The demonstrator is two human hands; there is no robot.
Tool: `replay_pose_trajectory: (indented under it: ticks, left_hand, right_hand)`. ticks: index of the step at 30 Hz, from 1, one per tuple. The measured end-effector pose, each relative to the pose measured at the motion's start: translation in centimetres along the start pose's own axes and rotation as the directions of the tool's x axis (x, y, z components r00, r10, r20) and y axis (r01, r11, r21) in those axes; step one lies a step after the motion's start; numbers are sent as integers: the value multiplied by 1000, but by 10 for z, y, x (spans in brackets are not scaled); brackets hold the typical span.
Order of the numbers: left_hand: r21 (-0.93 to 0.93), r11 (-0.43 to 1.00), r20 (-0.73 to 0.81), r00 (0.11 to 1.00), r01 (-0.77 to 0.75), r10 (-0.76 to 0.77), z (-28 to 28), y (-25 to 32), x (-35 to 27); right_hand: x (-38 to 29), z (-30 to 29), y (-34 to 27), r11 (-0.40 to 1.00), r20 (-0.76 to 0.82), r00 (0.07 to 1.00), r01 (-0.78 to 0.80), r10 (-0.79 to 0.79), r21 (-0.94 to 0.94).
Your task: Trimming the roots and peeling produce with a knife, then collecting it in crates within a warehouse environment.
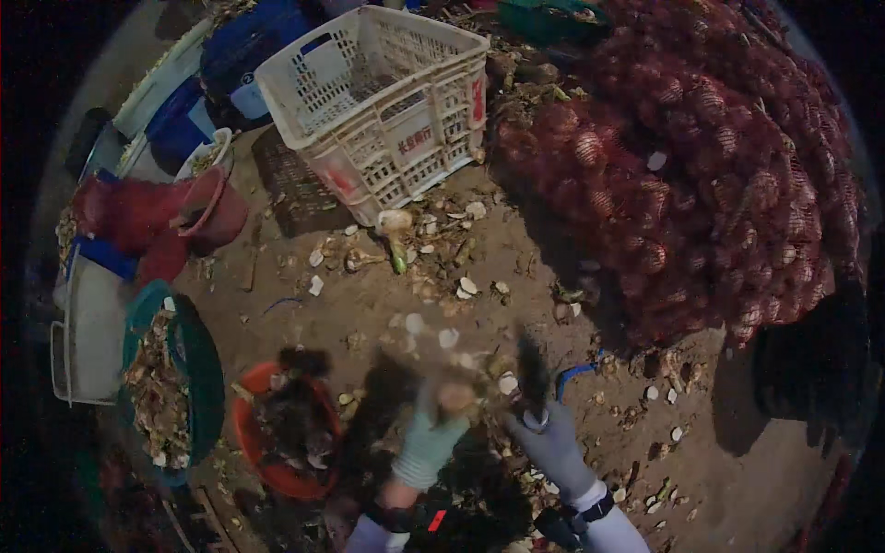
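Observation:
My left hand (430, 446), in a pale green glove, is closed around a roundish, pale bulb (456, 397). Motion blur softens the bulb; it looks like garlic. To its right my right hand (553, 446), in a grey glove, grips a tool (535, 419) with a shiny metal part at the fingers. A dark, blurred shape extends above that hand; whether it is blade or shadow I cannot tell. Just above and between the hands, a pale cut piece (508, 383) shows. White trimmings (449, 337) lie on the bare ground beyond my left hand.
An orange basin (243, 432) stands left of my hands, beside a green basin (207, 387) holding trimmings. A white plastic crate (387, 152) stands ahead. Red mesh sacks of garlic (691, 186) fill the right. A loose garlic bulb (395, 221) with a green stem lies near the crate.

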State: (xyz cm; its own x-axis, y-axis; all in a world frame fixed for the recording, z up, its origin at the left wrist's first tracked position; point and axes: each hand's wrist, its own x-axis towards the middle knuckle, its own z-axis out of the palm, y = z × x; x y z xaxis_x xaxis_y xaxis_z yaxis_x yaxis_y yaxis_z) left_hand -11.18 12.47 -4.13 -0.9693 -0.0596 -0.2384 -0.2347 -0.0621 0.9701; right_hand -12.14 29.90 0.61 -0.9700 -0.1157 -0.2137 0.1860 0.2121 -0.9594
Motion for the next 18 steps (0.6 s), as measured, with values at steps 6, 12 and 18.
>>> replay_pose_trajectory:
  ticks: [6,12,18]
  left_hand:
    - [76,977,154,971,-198,185,10,25,-14]
    - [6,972,135,963,-236,233,-6,12,-39]
    - [668,452,428,802,-591,416,-12,14,-57]
  right_hand:
    - [-27,-12,-18,723,188,954,300,-235,-622]
    - [-41,0,-35,691,232,931,365,-282,-624]
    - [-50,-9,-4,713,246,923,385,-296,-586]
